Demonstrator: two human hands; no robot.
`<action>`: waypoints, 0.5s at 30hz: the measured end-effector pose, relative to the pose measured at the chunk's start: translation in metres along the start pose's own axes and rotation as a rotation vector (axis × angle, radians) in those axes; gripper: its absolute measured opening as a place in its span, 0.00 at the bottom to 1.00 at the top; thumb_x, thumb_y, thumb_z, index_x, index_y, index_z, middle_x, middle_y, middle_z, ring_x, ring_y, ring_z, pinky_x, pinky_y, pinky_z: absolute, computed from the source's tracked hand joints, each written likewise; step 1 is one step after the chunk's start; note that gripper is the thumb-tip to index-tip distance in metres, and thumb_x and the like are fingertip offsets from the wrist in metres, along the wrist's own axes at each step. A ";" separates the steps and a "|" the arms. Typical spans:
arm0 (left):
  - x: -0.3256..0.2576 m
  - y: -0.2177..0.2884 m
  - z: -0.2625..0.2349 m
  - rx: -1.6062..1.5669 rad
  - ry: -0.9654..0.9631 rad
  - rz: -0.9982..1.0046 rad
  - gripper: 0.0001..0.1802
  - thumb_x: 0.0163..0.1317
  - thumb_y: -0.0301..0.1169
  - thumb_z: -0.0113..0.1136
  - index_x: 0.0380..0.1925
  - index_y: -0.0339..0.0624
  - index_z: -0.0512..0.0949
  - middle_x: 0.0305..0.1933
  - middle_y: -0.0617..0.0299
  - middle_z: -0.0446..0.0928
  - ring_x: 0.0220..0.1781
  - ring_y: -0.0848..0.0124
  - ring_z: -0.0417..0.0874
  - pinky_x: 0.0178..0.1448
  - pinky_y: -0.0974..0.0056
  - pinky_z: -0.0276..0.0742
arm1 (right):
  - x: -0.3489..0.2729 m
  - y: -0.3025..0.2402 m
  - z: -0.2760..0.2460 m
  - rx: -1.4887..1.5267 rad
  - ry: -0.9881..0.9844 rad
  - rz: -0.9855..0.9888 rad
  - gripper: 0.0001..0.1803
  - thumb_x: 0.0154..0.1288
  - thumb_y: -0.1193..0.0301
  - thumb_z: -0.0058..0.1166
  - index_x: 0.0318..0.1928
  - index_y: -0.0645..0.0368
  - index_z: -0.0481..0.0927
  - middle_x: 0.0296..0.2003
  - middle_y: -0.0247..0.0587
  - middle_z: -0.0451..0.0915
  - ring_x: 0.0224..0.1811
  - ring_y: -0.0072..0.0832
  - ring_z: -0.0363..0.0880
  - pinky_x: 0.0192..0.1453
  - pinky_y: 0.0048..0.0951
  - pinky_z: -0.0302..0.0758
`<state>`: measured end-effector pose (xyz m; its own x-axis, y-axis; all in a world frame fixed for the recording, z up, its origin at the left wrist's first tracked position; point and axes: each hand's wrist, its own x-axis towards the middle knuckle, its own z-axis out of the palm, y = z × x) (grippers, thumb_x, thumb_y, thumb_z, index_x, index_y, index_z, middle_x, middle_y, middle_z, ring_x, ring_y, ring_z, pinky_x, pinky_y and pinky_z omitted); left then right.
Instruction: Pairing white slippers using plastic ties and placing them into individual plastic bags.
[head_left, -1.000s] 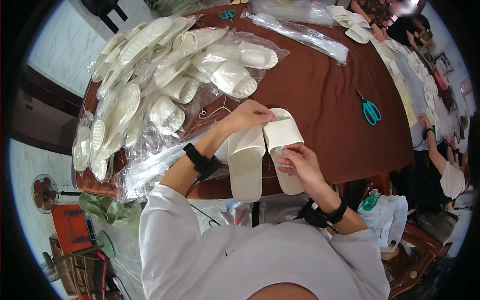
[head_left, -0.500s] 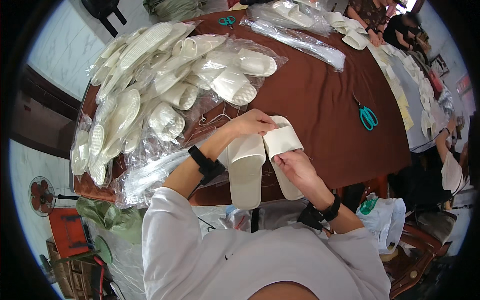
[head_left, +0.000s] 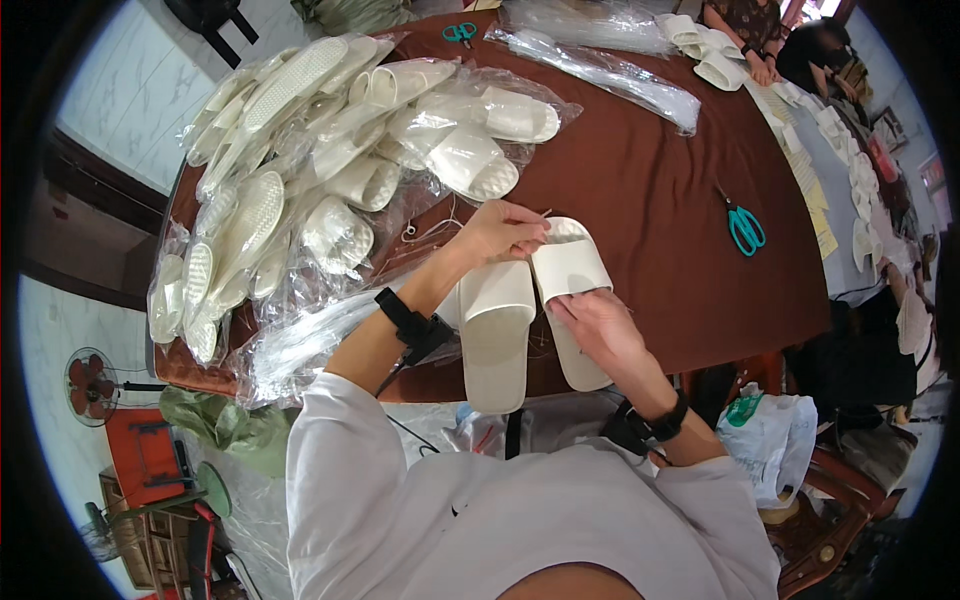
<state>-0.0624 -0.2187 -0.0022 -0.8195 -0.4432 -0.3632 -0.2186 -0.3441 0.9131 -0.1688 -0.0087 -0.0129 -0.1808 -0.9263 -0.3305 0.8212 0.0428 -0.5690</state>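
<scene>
Two white slippers lie side by side at the table's near edge, toes pointing away from me: a left slipper (head_left: pixel 496 345) and a right slipper (head_left: pixel 574 268). My left hand (head_left: pixel 505 232) is closed in a pinch by the toe of the right slipper. A thin bit shows at its fingertips, too small to name. My right hand (head_left: pixel 603 325) grips the right slipper at its strap, with its fingertips hidden under the strap's near edge. The left slipper lies below my left hand, held by neither hand.
A heap of bagged slippers (head_left: pixel 345 165) covers the table's left side. Clear plastic bags (head_left: pixel 335 345) lie at the near left, more (head_left: pixel 610 75) at the back. Teal scissors (head_left: pixel 745 230) lie right, another pair (head_left: pixel 459 34) far back. Other people work at the far right.
My left hand has drawn back slightly from the right slipper's toe opening. My right hand's fingers have slipped from the strap's edge to under it. The view has shifted a little.
</scene>
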 end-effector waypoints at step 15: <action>-0.037 0.008 0.013 0.055 0.181 0.259 0.16 0.66 0.30 0.60 0.50 0.31 0.79 0.40 0.56 0.83 0.41 0.73 0.84 0.45 0.69 0.84 | 0.051 -0.048 0.042 -1.378 -0.057 -0.692 0.10 0.64 0.72 0.57 0.43 0.62 0.76 0.38 0.45 0.82 0.43 0.35 0.83 0.44 0.34 0.79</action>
<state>-0.0411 -0.1940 0.0209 -0.7455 -0.6517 -0.1398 -0.0476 -0.1572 0.9864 -0.1944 -0.0736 0.0294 -0.2560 -0.9214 0.2923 -0.5375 -0.1156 -0.8353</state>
